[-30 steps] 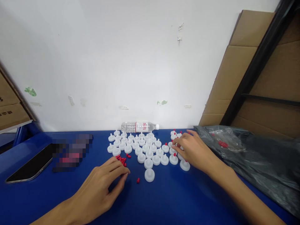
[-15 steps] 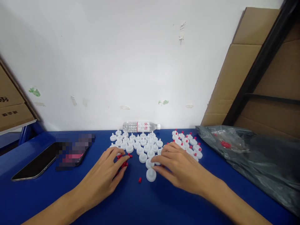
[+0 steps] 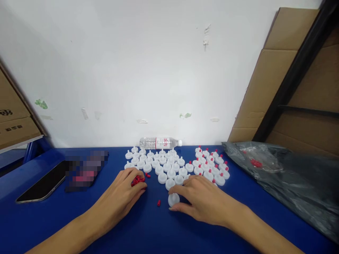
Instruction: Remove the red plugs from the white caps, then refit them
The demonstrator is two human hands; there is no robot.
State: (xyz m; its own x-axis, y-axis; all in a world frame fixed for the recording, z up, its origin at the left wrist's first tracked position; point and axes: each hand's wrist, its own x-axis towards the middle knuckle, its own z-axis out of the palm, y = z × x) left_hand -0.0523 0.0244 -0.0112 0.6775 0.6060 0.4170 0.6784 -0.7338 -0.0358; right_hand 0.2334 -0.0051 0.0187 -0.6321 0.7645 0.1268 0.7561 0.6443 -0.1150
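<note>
My left hand [image 3: 123,194] curls its fingers around a small pile of red tip caps [image 3: 138,180], with thumb and index drawn close together. Which caps it grips is partly hidden. My right hand [image 3: 202,199] has thumb and index on opposite sides of a white spout cap [image 3: 173,200] at the near end of the group. A single loose red tip cap [image 3: 159,203] lies between the hands. Beyond them stand several bare white spout caps [image 3: 162,178], upright. To the right is a cluster of white caps with red tips [image 3: 208,175], partly behind my right hand.
A clear bottle [image 3: 161,143] lies along the wall. At the left are a black phone [image 3: 43,181] and a blurred dark item [image 3: 86,173]. On the right a dark plastic sheet [image 3: 296,183] carries a clear bag of red pieces [image 3: 256,163]. Cardboard [image 3: 265,84] leans behind it.
My right hand has shifted toward me, with its thumb and index now around the nearest white spout cap. My left thumb and index have come closer together at the red pile.
</note>
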